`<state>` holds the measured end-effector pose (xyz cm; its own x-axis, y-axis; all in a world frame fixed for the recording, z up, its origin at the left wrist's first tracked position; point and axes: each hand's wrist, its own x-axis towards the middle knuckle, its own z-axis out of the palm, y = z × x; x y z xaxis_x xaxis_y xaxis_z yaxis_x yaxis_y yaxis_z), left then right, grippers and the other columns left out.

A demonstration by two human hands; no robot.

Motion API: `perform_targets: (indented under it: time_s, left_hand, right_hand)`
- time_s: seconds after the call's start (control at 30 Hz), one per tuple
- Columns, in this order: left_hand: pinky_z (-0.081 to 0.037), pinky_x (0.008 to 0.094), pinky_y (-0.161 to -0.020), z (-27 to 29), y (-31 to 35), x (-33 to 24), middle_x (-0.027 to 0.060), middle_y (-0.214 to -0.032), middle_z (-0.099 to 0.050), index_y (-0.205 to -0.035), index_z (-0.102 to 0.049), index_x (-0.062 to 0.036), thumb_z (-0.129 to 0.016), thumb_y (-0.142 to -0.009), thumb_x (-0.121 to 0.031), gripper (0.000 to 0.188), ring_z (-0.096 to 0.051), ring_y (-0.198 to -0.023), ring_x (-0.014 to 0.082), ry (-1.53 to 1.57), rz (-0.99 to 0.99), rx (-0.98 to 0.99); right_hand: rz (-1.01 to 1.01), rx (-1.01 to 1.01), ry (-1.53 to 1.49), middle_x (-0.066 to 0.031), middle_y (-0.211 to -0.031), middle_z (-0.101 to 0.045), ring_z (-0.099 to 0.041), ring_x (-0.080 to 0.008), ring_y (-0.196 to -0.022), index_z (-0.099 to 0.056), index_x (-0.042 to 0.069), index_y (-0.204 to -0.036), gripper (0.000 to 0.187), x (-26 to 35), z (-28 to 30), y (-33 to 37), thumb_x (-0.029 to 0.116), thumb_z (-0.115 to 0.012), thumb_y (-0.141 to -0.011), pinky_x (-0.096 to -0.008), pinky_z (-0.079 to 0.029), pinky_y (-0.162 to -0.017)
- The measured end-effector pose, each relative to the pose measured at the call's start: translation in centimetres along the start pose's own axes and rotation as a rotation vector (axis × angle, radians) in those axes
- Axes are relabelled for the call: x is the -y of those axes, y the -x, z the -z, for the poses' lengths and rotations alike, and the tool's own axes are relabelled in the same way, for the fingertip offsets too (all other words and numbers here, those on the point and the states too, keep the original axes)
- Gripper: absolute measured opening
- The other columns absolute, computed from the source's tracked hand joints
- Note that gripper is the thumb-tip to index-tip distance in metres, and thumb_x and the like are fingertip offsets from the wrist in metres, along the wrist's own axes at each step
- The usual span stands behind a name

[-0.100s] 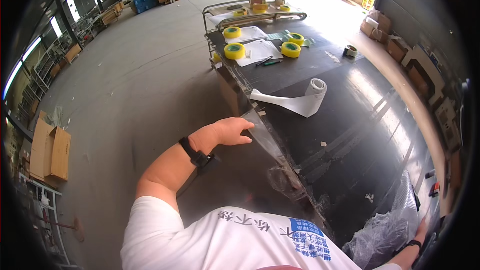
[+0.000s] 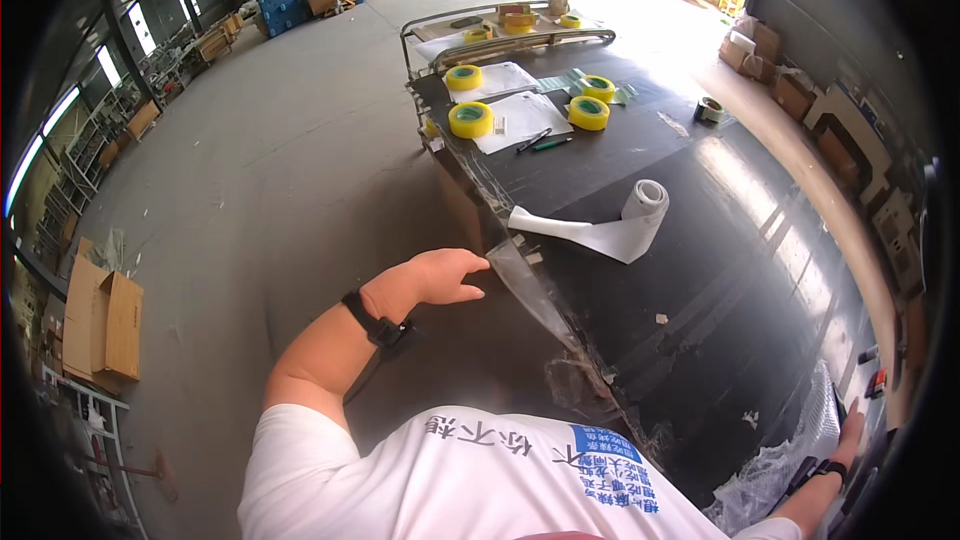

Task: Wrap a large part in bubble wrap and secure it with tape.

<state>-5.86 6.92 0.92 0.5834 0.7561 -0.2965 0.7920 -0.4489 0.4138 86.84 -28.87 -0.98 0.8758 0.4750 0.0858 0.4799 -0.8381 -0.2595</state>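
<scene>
My left hand (image 2: 447, 276) hangs just off the table's left edge, thumb and fingers apart and holding nothing. Closest to its fingertips is a clear plastic strip (image 2: 525, 290) along that edge. At the lower right, my right hand (image 2: 850, 432) lies against a crumpled sheet of bubble wrap (image 2: 765, 480); its fingers are too foreshortened to show whether they grip. A dark object shows beside the wrap, its kind unclear. Ahead on the black tabletop (image 2: 690, 280) lies a partly unrolled white strip (image 2: 600, 238), its coil (image 2: 650, 198) standing at the right end.
Yellow tape rolls (image 2: 470, 120), white papers (image 2: 520, 122) and two pens (image 2: 545, 143) lie farther up the table. A dark tape roll (image 2: 709, 110) sits near the right side. A metal rail (image 2: 510, 40) crosses the far end. An open cardboard box (image 2: 105, 320) stands on the floor at left.
My left hand has drawn slightly left and down, away from the plastic strip. The right hand has shifted slightly up, while the bubble wrap has moved lower right. The view has shifted slightly.
</scene>
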Motion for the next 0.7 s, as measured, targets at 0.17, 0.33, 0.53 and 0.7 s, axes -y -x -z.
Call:
perform_targets:
  time_s: [0.17,0.33,0.53,0.7]
  left_hand:
    - [-0.044,0.0391,-0.101,5.2,1.2,13.7,0.0179,-0.127,-0.059,-0.129,-0.055,-0.0029,-0.069,-0.086,-0.031,0.054,-0.055,-0.120,0.0326,0.044,0.108,-0.112]
    - [-0.046,0.0386,-0.099,12.7,2.0,29.0,0.0182,-0.127,-0.061,-0.130,-0.055,-0.0029,-0.072,-0.083,-0.035,0.060,-0.057,-0.119,0.0321,0.194,0.421,-0.040]
    - [-0.046,0.0380,-0.100,25.0,-8.0,45.0,0.0181,-0.130,-0.059,-0.134,-0.052,-0.0020,-0.072,-0.082,-0.036,0.066,-0.057,-0.120,0.0319,-0.042,0.444,0.027]
    - [-0.046,0.0390,-0.101,36.4,-28.5,52.2,0.0194,-0.129,-0.059,-0.133,-0.054,-0.0027,-0.072,-0.082,-0.034,0.062,-0.057,-0.120,0.0327,-0.130,0.227,-0.129]
  right_hand:
    - [0.253,-0.101,0.219,-0.0220,-0.121,-0.063,-0.057,-0.0403,-0.116,-0.059,-0.002,-0.124,0.060,33.0,-3.5,8.8,0.047,-0.060,-0.089,-0.0430,-0.042,-0.101]
    - [0.102,0.347,0.324,-0.0232,-0.123,-0.062,-0.060,-0.0350,-0.116,-0.058,-0.002,-0.127,0.058,44.3,-0.6,12.0,0.031,-0.071,-0.081,-0.0398,-0.046,-0.099]
    - [-0.083,0.186,0.178,-0.0303,-0.116,-0.063,-0.061,-0.0384,-0.112,-0.057,-0.012,-0.121,0.060,40.4,-2.1,18.5,0.025,-0.070,-0.076,-0.0401,-0.048,-0.093]
    - [-0.267,0.056,0.079,-0.0224,-0.091,-0.070,-0.067,-0.0295,-0.085,-0.067,-0.009,-0.096,0.036,32.7,-2.0,33.1,0.020,-0.068,-0.076,-0.0424,-0.050,-0.072]
